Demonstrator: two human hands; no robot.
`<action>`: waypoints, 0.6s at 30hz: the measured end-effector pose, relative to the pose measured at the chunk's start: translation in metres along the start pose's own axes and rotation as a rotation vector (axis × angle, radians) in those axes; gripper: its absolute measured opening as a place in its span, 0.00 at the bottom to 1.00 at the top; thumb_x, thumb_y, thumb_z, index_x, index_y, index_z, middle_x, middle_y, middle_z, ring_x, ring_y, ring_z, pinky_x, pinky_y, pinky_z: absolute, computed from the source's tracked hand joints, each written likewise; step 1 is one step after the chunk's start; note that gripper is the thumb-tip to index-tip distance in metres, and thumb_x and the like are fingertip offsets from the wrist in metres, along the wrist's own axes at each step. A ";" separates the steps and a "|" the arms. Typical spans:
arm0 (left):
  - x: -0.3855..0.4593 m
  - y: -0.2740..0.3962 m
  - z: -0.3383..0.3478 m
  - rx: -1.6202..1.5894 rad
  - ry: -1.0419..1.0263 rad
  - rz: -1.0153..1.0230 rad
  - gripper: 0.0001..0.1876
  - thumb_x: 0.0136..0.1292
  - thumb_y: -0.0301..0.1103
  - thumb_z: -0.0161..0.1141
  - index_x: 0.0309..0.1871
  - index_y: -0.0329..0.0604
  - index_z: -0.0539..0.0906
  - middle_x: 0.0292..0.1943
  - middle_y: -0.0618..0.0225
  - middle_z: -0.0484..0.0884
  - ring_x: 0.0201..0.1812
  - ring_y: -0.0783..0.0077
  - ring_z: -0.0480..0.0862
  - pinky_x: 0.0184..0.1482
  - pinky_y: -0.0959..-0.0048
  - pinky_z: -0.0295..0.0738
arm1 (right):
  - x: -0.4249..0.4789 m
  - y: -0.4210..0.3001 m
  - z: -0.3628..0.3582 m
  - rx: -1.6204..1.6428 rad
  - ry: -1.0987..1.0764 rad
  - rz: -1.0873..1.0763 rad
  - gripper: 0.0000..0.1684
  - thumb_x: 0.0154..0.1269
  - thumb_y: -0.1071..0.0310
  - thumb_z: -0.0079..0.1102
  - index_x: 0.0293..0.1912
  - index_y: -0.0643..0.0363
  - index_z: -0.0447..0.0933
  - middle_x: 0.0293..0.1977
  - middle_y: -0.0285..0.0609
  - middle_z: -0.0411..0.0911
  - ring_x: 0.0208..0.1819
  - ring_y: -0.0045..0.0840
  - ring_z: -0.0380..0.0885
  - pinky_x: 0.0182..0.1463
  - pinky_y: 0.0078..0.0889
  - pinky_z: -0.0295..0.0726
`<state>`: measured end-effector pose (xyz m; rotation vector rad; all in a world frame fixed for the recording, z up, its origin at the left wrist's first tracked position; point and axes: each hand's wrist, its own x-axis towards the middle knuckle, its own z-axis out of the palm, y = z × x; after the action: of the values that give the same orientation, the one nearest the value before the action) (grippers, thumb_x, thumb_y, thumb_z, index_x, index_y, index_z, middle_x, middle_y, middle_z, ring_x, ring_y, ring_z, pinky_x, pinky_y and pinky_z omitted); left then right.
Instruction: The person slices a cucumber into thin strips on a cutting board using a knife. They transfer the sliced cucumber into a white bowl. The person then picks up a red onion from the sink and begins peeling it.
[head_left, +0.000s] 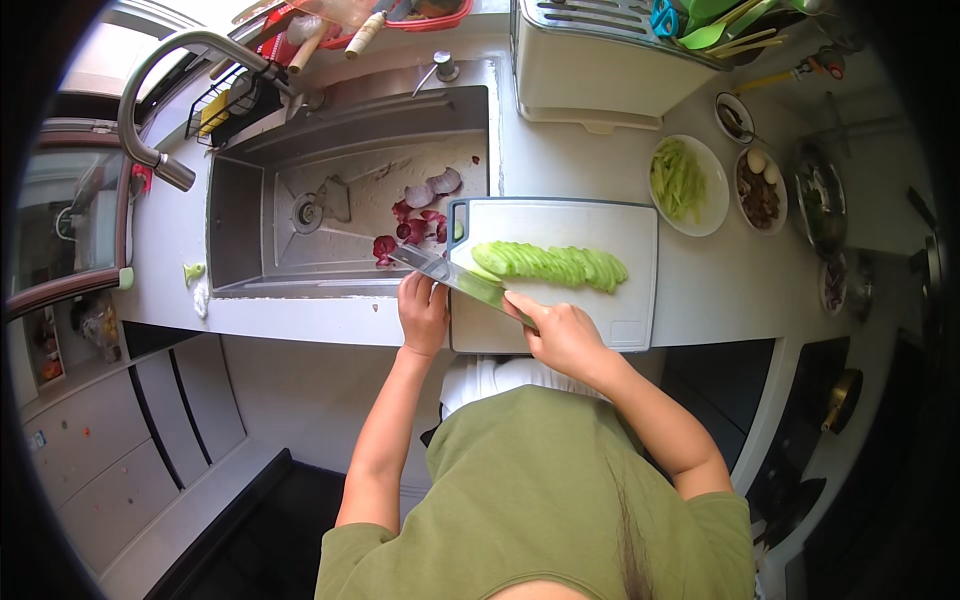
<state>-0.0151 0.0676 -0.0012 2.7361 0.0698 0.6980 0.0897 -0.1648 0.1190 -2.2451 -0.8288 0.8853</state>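
Note:
My right hand (562, 334) grips the handle end of a kitchen knife (457, 279), whose broad blade slants up and left over the board's left edge. My left hand (424, 311) is at the underside of the blade, near its far end; the blade partly hides its fingertips, so I cannot tell whether it pinches anything. Pale green vegetable slices (555, 262) lie overlapping in a long row on the white cutting board (555, 326). One slice touches or lies right beside the blade. The board overlaps the right rim of the sink.
The steel sink (360, 172) holds red onion skins (412, 225) and onion pieces. To the right stand a plate of green strips (716, 214), a bowl with eggs and brown pieces (761, 187), and a metal bowl (821, 195). A knife block (592, 82) stands behind the board.

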 end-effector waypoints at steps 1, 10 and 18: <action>0.000 0.000 0.000 -0.003 0.004 0.002 0.16 0.52 0.19 0.62 0.47 0.35 0.84 0.47 0.54 0.82 0.55 0.48 0.81 0.59 0.48 0.77 | -0.003 0.001 -0.003 -0.004 -0.011 0.010 0.27 0.63 0.74 0.59 0.62 0.46 0.78 0.37 0.53 0.86 0.37 0.53 0.84 0.44 0.52 0.83; 0.001 0.002 -0.002 -0.013 0.009 0.002 0.12 0.53 0.20 0.63 0.43 0.37 0.85 0.47 0.56 0.83 0.53 0.50 0.83 0.53 0.53 0.78 | 0.006 0.002 -0.005 0.042 -0.038 0.005 0.14 0.61 0.77 0.55 0.47 0.55 0.75 0.32 0.57 0.84 0.38 0.56 0.83 0.42 0.57 0.80; -0.002 0.003 0.000 -0.013 0.009 -0.005 0.13 0.52 0.22 0.62 0.43 0.37 0.85 0.48 0.55 0.82 0.53 0.49 0.82 0.53 0.52 0.77 | 0.044 -0.005 0.021 0.016 -0.090 0.075 0.16 0.62 0.77 0.53 0.49 0.54 0.75 0.35 0.57 0.85 0.41 0.57 0.84 0.44 0.58 0.80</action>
<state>-0.0169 0.0645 -0.0006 2.7201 0.0742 0.7067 0.0988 -0.1238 0.0933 -2.2491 -0.7795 1.0304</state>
